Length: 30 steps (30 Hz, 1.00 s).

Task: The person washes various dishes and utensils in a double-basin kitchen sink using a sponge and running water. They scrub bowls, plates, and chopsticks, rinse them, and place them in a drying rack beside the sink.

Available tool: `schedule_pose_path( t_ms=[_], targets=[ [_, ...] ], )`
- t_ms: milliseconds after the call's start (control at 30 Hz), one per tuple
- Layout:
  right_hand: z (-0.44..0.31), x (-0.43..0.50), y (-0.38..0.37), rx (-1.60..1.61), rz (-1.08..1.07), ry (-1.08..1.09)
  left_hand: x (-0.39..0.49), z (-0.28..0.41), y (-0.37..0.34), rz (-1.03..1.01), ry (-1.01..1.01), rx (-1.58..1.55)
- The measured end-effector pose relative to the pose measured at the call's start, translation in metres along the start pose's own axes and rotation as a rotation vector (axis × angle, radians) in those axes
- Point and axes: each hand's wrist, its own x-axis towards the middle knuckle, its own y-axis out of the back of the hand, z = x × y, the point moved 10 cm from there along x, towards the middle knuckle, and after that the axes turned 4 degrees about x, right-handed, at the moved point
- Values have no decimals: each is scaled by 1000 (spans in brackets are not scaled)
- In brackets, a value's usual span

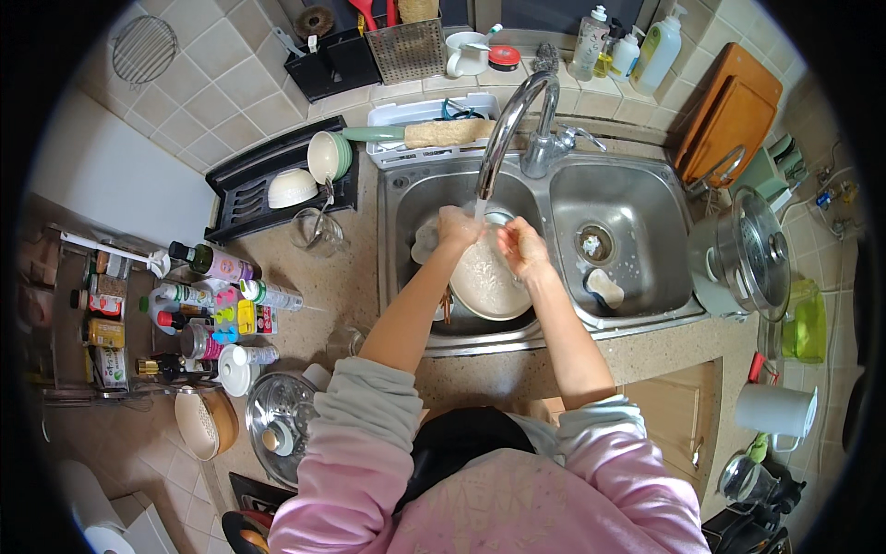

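Observation:
Water runs from the chrome faucet (516, 118) into the left basin of a steel double sink (405, 305). My left hand (460, 228) is at the stream, its fingers bent; splashing water hides whether anything is in them. To its right, my right hand (522, 248) has loosely curled fingers, apart, with nothing visible in them. Below both hands lies a wide cream dish (490, 287) with water splashing in it. Part of a pale dish (423, 242) shows beside my left wrist. Brown chopsticks (447, 308) lie by the wide dish's left edge.
A sponge (604, 288) lies in the right basin near its drain (593, 244). A black dish rack (242, 197) with bowls and a glass mug (317, 230) stand left. A steel pot (740, 256) is at right. Bottles (214, 263) crowd the left counter.

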Motion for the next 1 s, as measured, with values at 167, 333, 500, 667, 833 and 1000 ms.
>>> schedule_pose_path(
  t_ms=[167,333,500,667,833,1000],
  targets=[
    [52,24,-80,113,-198,-129,41,-52,15,240,36,-240],
    [61,47,-50,-231,112,-1,40,-39,11,189,49,-424],
    [48,13,-18,-143,346,28,52,-43,-3,156,16,-610],
    [32,-9,5,-235,178,-110,27,-18,-28,109,-79,-386],
    [1,-50,-4,-297,-28,-99,-22,24,-38,-24,-87,426],
    [20,-66,-56,-661,-175,-62,-14,6,-81,-196,-527,1063]
  ],
)
